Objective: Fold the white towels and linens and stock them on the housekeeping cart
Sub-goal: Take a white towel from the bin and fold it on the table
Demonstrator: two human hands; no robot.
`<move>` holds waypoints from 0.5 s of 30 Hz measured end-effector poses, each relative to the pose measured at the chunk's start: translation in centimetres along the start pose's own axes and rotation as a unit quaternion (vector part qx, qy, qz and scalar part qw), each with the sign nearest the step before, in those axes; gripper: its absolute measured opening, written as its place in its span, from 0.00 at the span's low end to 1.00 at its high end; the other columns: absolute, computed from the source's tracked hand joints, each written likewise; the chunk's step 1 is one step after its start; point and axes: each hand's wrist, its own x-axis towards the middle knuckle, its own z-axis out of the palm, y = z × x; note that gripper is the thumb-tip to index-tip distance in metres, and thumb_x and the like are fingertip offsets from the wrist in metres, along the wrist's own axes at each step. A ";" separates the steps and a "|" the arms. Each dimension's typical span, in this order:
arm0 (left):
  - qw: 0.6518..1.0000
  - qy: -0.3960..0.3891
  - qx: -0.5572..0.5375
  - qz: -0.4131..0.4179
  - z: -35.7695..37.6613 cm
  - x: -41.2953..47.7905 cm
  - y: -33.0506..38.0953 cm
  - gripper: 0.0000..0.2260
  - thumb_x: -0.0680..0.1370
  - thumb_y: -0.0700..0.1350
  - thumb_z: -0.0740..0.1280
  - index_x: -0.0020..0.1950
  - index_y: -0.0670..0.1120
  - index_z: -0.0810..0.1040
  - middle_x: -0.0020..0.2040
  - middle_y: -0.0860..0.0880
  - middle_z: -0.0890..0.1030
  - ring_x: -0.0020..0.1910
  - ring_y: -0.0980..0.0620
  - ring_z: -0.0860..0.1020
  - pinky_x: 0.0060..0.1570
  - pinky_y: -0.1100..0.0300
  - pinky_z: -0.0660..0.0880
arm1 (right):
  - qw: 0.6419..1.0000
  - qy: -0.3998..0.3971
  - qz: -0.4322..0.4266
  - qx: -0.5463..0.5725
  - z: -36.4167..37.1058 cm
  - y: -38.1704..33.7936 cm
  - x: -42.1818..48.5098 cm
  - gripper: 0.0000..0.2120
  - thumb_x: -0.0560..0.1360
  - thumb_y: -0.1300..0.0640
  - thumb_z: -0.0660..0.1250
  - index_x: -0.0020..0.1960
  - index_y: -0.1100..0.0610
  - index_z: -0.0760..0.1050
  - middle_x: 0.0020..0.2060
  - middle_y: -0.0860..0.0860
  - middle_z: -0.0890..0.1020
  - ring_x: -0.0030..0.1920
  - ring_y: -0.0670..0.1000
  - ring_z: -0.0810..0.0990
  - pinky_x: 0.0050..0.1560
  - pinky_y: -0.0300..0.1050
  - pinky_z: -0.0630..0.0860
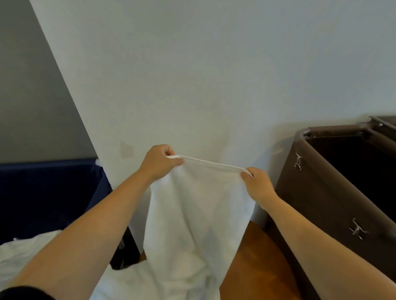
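Both hands are up in front of the white wall (196,70), with one white towel (199,206) stretched between them.

- Left hand (160,164): fingers curled, thumb on top, pinching the towel's top hem at its left corner.
- Right hand (258,186): same grip on the right corner, thumb pressed on the near face just under the hem.
- The hem runs nearly taut between the two hands and sags slightly toward the right. The towel is held in the air and hangs flat and unfolded below the hem.
- The towel's lower end drops into a heap of white linen (17,255) at bottom left and centre. Where the towel ends and the heap begins can't be told, since it is white on white.
- Brown bin (327,189) stands to the right, near the right hand and not touching the towel. Its top is open and the inside is dark, so its contents are not visible. It is possibly part of the housekeeping cart. Two metal clips (298,162) sit on its near side.
- A dark blue bin (32,188) is on the left, behind the left forearm.
- Wooden floor (255,265) shows between the towel and the brown bin.
- A black sleeve (16,294) shows at the left arm, at the bottom edge.
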 end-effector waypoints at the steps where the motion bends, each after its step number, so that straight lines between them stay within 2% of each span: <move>1: 1.000 0.000 0.006 -0.002 0.0 0.0 -0.3 0.16 0.72 0.44 0.73 0.32 0.46 0.68 0.31 0.51 0.71 0.29 0.53 0.68 0.31 0.61 0.65 | 1.000 0.009 -0.008 0.002 -0.1 -0.2 0.1 0.13 0.81 0.59 0.55 0.40 0.60 0.69 0.31 0.51 0.69 0.32 0.50 0.67 0.31 0.42 0.62; 4: 0.999 0.003 0.032 -0.002 0.4 -0.2 -0.8 0.15 0.74 0.48 0.70 0.34 0.46 0.67 0.32 0.51 0.71 0.30 0.53 0.68 0.31 0.60 0.64 | 0.997 0.050 -0.017 0.049 0.0 -1.9 -0.4 0.11 0.82 0.60 0.50 0.47 0.59 0.69 0.36 0.50 0.71 0.36 0.49 0.69 0.33 0.40 0.65; 8: 0.996 0.008 0.078 0.035 1.4 -1.1 -0.4 0.14 0.77 0.50 0.66 0.35 0.47 0.68 0.33 0.51 0.72 0.32 0.54 0.68 0.33 0.60 0.64 | 0.992 0.091 -0.052 0.069 0.7 -4.7 -1.9 0.11 0.79 0.64 0.50 0.47 0.58 0.71 0.44 0.51 0.73 0.45 0.51 0.72 0.41 0.41 0.66; 10: 0.991 -0.024 0.103 0.080 2.0 -2.0 0.3 0.13 0.79 0.50 0.63 0.37 0.48 0.69 0.32 0.53 0.71 0.32 0.56 0.68 0.33 0.61 0.64 | 0.992 0.065 -0.098 0.052 1.2 -6.0 -3.0 0.11 0.77 0.65 0.54 0.51 0.57 0.74 0.48 0.50 0.72 0.48 0.50 0.72 0.47 0.39 0.66; 11: 0.986 -0.049 0.116 0.109 2.3 -2.6 0.8 0.12 0.80 0.50 0.61 0.38 0.47 0.70 0.32 0.54 0.71 0.32 0.55 0.69 0.33 0.61 0.63 | 0.990 0.043 -0.131 0.029 1.5 -6.6 -3.6 0.13 0.77 0.64 0.56 0.57 0.56 0.74 0.49 0.48 0.71 0.49 0.49 0.72 0.47 0.37 0.66; 13: 0.970 -0.091 0.136 0.180 2.9 -3.8 1.9 0.12 0.82 0.47 0.58 0.41 0.44 0.73 0.33 0.52 0.73 0.34 0.53 0.70 0.36 0.59 0.64 | 0.979 -0.025 -0.199 -0.031 2.1 -7.5 -4.5 0.23 0.76 0.63 0.59 0.70 0.52 0.66 0.53 0.44 0.67 0.50 0.44 0.70 0.47 0.30 0.65; 15: 0.959 -0.093 0.122 0.240 3.2 -4.6 2.7 0.12 0.82 0.45 0.56 0.45 0.43 0.75 0.39 0.51 0.77 0.38 0.52 0.74 0.39 0.57 0.68 | 0.972 -0.097 -0.215 -0.022 2.6 -7.9 -4.8 0.27 0.76 0.64 0.60 0.73 0.52 0.62 0.56 0.43 0.68 0.52 0.43 0.71 0.51 0.29 0.66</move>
